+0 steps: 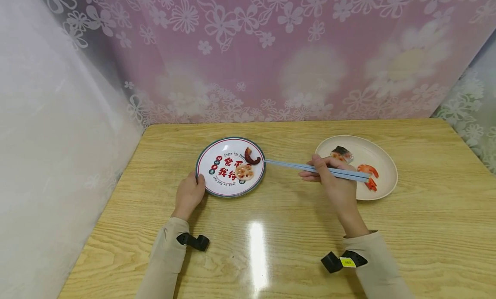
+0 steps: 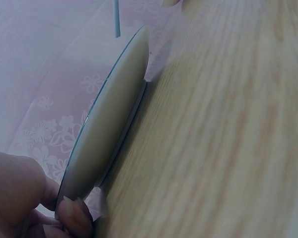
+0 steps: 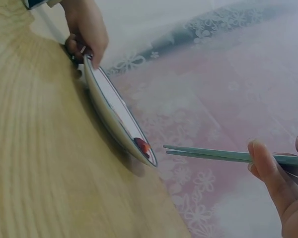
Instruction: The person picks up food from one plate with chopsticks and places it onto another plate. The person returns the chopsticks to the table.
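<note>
My left hand [image 1: 189,194] pinches the near-left rim of a white plate [image 1: 222,188] with a green and red edge; in the left wrist view its fingertips [image 2: 74,217] hold the rim. On that plate lie a dark red tentacle piece [image 1: 252,157] and a lotus root slice [image 1: 244,172]. My right hand [image 1: 336,182] grips light blue chopsticks [image 1: 296,166], which point left with their tips by the plate's right rim. Nothing is between the tips in the right wrist view. Beneath and beyond that hand is a beige plate [image 1: 383,172].
The beige plate holds a dark-skinned piece [image 1: 342,154] and an orange-red shrimp piece [image 1: 367,170], partly covered by the chopsticks. Both plates stand on a wooden table [image 1: 286,230], its far edge against a pink floral cloth [image 1: 248,75].
</note>
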`<act>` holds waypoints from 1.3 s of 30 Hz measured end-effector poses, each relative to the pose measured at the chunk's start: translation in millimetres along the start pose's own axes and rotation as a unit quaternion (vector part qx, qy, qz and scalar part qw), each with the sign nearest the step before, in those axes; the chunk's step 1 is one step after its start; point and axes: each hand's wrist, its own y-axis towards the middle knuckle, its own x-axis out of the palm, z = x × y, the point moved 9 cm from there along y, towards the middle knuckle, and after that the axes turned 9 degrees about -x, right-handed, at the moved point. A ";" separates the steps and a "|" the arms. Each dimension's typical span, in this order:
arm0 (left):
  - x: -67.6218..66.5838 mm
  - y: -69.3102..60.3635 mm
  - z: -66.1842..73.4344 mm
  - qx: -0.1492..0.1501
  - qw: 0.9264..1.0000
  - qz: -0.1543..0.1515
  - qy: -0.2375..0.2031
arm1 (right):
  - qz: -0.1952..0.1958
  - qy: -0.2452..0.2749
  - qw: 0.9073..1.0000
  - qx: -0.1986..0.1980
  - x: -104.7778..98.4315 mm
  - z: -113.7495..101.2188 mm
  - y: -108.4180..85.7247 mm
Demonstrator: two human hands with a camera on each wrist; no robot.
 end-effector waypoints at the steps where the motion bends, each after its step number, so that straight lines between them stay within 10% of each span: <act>1: 0.1 0.1 0.0 0.000 1.000 0.000 0.000 | 0.005 -0.001 1.000 0.003 -3.8 -0.6 1.0; 23: 0.9 0.4 -0.8 -0.004 1.000 -0.001 -0.005 | 0.167 -0.009 0.984 0.059 -101.2 -9.6 14.0; 39: 2.3 1.2 -2.5 -0.013 1.000 -0.012 -0.005 | 0.206 -0.013 0.976 0.074 -121.4 -7.0 10.5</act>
